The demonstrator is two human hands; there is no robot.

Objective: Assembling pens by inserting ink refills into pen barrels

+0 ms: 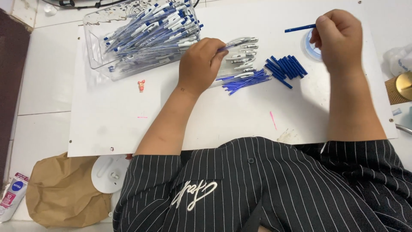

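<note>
White surface (120,124) carrying everything. Clear plastic tray (96,51) sitting upper left, piled with assembled blue-and-white pens (154,25). Row of white pen caps (244,53) lying centre, loose blue refills (244,81) just below, stack of blue pen barrels (285,66) beside them. Left hand (201,62) closing on a pen part at the caps. Right hand (339,36) pinching a single blue barrel (299,29), raised above a small round dish (310,47).

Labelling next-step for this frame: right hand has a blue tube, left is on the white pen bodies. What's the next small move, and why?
Probably bring the two hands together. The right hand holds a thin blue plastic tube up above the pile of blue tubes, while the left hand pinches a piece at the row of white pen bodies. The two parts are held apart.
</note>
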